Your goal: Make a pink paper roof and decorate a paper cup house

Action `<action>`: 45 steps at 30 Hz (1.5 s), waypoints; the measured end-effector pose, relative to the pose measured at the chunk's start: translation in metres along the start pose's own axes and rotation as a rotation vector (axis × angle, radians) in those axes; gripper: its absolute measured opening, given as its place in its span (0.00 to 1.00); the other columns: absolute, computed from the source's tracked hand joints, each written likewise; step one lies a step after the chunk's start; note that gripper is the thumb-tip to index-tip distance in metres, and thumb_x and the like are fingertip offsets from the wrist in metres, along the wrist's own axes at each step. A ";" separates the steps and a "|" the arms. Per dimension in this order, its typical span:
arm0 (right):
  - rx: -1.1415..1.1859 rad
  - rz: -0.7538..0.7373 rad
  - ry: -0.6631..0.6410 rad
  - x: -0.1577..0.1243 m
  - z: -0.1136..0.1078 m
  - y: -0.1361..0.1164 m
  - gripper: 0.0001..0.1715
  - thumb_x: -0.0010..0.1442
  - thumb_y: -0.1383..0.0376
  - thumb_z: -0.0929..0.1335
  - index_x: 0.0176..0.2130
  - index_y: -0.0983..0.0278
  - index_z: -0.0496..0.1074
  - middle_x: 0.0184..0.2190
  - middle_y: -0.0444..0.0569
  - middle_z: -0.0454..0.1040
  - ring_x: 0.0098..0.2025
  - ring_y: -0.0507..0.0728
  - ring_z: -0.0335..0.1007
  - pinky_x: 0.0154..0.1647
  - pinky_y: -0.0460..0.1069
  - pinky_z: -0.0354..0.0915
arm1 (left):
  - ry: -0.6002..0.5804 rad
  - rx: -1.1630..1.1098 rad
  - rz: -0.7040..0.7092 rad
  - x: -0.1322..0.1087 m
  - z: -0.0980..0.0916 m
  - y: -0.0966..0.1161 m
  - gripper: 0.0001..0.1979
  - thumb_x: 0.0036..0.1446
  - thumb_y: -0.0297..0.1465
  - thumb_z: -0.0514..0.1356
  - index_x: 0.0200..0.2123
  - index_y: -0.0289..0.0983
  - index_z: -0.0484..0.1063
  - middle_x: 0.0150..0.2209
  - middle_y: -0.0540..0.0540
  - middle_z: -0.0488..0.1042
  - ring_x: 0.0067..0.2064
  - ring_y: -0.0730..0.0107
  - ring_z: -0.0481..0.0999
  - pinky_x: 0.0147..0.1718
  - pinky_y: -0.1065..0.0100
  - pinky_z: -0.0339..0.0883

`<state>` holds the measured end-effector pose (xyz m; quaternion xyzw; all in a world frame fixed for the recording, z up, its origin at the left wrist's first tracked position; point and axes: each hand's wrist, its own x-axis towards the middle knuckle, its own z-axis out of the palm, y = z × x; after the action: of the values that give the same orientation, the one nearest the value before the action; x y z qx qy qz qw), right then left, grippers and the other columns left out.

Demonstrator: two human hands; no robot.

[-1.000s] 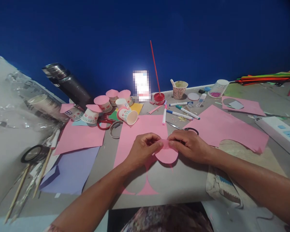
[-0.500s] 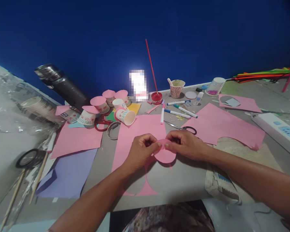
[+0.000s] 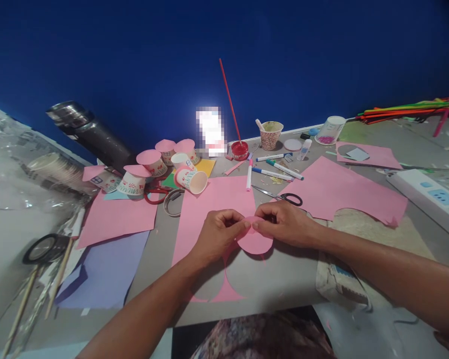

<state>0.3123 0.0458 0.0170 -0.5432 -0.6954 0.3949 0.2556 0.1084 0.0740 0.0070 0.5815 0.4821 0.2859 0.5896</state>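
- Head view: a pink paper disc (image 3: 255, 245) was held up btwn the L hand (image 3: 220, 232) and the R hand (image 3: 286, 223), over the mid part of the table (image 3: 292, 281), nr its near edge.
- Hands: close together, each pinched on the disc's far part, thumbs on top; fingertips underneath were hidden, so exact grip there couldn't be told.
- Key relation: most of the disc lay on the near-edge side of the thumbs; both hands were in contact, neither clearly nearer. No long axis was shown, the disc being round; its free rim was turned twd the near edge.
- Below & L of the disc: a pink sheet (image 3: 194, 224) w/ curved cut-outs at its near end, partly covered by the L hand.
- Just beyond the R hand: scissors (image 3: 294, 199), w/ markers (image 3: 273, 174) farther twd the far edge.
- Twd the far L corner: pink-topped paper cups (image 3: 132, 184) were grouped, a tipped cup (image 3: 196, 182) beside them.
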 end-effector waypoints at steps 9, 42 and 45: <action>0.179 0.069 0.010 0.001 -0.009 0.005 0.10 0.58 0.60 0.68 0.32 0.63 0.77 0.22 0.41 0.70 0.25 0.52 0.63 0.28 0.48 0.56 | 0.028 -0.004 -0.022 0.001 -0.006 -0.001 0.13 0.47 0.38 0.72 0.24 0.33 0.80 0.23 0.47 0.74 0.27 0.72 0.68 0.28 0.69 0.60; 0.330 0.105 -0.047 0.008 -0.002 0.006 0.20 0.51 0.71 0.70 0.46 0.64 0.75 0.30 0.40 0.74 0.30 0.51 0.66 0.29 0.46 0.55 | -0.109 0.049 0.175 -0.005 -0.006 -0.001 0.10 0.50 0.37 0.72 0.23 0.38 0.79 0.57 0.34 0.80 0.54 0.47 0.80 0.55 0.55 0.69; 0.395 0.107 -0.111 0.008 0.000 0.010 0.24 0.49 0.71 0.72 0.47 0.64 0.75 0.32 0.41 0.75 0.32 0.51 0.67 0.30 0.45 0.56 | -0.151 0.043 0.156 -0.008 -0.005 0.001 0.12 0.50 0.38 0.72 0.22 0.37 0.79 0.54 0.33 0.82 0.55 0.46 0.79 0.58 0.51 0.67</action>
<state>0.3152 0.0547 0.0083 -0.4963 -0.5878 0.5657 0.2971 0.1013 0.0687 0.0104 0.6496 0.3955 0.2760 0.5878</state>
